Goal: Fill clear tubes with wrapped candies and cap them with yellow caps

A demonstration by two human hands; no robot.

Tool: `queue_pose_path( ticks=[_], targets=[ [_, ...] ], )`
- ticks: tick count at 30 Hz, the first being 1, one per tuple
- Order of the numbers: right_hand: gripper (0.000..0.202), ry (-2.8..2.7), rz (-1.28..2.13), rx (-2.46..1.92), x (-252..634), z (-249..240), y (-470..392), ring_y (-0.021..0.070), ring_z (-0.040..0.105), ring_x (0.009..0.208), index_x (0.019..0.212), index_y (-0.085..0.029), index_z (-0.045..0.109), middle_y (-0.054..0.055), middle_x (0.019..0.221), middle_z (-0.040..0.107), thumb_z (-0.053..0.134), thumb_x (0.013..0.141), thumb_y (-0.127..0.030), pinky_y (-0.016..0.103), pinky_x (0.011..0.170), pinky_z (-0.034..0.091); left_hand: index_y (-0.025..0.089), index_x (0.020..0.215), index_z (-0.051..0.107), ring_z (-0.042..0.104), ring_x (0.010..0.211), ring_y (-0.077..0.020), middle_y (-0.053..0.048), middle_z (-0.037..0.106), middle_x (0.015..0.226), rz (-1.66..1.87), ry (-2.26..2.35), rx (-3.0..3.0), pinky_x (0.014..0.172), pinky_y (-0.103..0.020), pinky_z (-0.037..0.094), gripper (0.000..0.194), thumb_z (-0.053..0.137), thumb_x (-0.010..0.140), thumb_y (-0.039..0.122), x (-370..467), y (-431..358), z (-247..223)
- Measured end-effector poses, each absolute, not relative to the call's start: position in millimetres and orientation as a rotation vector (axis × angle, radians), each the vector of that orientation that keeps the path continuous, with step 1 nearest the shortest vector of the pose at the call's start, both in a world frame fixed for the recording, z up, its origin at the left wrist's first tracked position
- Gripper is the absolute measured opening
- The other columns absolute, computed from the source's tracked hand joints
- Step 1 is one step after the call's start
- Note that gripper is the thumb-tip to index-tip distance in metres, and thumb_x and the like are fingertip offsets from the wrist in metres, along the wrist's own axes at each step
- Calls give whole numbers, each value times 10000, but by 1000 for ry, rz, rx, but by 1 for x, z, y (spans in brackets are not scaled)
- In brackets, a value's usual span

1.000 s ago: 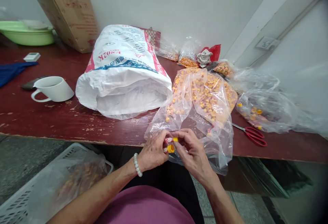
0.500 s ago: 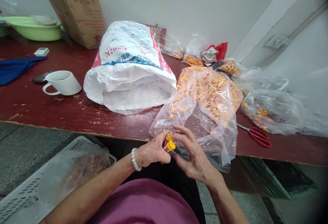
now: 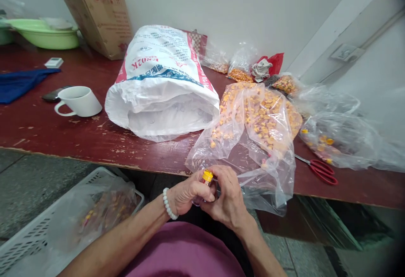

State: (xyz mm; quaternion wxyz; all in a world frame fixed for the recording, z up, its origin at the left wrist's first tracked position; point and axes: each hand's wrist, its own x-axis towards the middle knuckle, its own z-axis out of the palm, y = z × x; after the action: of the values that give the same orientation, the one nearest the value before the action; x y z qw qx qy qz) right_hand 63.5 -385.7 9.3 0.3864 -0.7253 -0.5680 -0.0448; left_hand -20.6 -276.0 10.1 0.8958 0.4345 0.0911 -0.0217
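Observation:
My left hand, with a pale bead bracelet at the wrist, is closed around a small clear tube with a yellow cap. Against it, my right hand has its fingers curled in, their tips at the cap and the tube's side. Whether a second tube is tucked inside the grip cannot be made out. Just beyond my hands, a large clear plastic bag full of yellow-capped pieces lies on the red table, its loose mouth toward me. Left of that bag lies a white woven sack, mouth open toward me.
Red-handled scissors lie at the right, near another clear bag. A white mug, blue cloth, green basin and cardboard box stand left. Below the table edge is a white basket with a filled bag.
My right hand has moved in to the left and closed its spread fingers against the tube. Two yellow caps showed before; one shows now. The view has shifted slightly.

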Motion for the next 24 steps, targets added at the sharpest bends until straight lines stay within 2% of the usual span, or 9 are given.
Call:
queue_pose_path(
  ticks=[4,7,9,11,12,15,18,22,24],
  targets=[
    [549,-1431,-7,-1851,62,12,-384,237,561,863,1054,-206,522,58,953,610,697,534,-196,386,771,444,120,617,510,387,541,-70,16,450,576,-39,211,764,534,-212,285,122,583,519,117,-20,-278,3],
    [695,-1412,160,-1843,74,17,-393,266,517,1101,1245,-224,465,102,1226,535,749,614,-292,403,889,445,122,661,554,501,551,-114,15,470,560,-12,216,742,576,-244,364,116,570,545,122,-27,-269,6],
    [621,-1264,202,-1893,94,13,-404,255,518,1130,1273,-235,457,110,1284,500,695,716,-371,391,884,467,147,802,587,557,576,-148,35,477,570,69,247,782,618,-284,410,249,585,558,98,-35,-251,14],
    [387,-1032,160,-2009,123,3,-413,216,609,935,1158,-217,541,99,1114,598,577,817,-395,356,756,515,175,891,573,558,583,-134,52,488,604,214,320,873,627,-278,419,352,616,556,73,-42,-224,24],
    [332,-945,119,-2084,138,-4,-416,203,626,819,1098,-197,570,94,1008,630,536,838,-400,348,687,523,171,875,563,545,583,-119,51,497,623,309,368,944,615,-260,412,341,632,555,73,-44,-206,28],
    [294,-1010,-25,-2215,174,-23,-406,207,623,708,998,-154,612,103,910,646,494,832,-365,394,669,525,158,785,518,492,574,-87,44,519,662,662,591,1221,559,-218,370,303,673,530,103,-39,-144,33],
    [256,-1159,-48,-2179,186,-31,-375,236,625,833,967,-165,637,111,951,638,472,818,-291,430,771,515,167,778,489,490,613,-106,35,529,688,920,932,1622,582,-228,375,322,654,507,112,-26,-77,27],
    [291,-1324,-53,-2067,182,-32,-329,261,544,1115,1072,-228,630,81,1073,637,465,845,-304,478,986,412,179,759,509,497,667,-155,-1,538,703,742,1128,2297,636,-263,355,221,584,561,114,-19,-12,13],
    [323,-1355,-77,-2037,182,-35,-315,286,496,1188,1121,-229,611,91,1166,610,469,856,-348,525,1020,364,184,714,522,500,671,-174,-12,542,680,644,1066,2398,646,-271,343,180,589,564,107,-20,3,7]
  ],
)
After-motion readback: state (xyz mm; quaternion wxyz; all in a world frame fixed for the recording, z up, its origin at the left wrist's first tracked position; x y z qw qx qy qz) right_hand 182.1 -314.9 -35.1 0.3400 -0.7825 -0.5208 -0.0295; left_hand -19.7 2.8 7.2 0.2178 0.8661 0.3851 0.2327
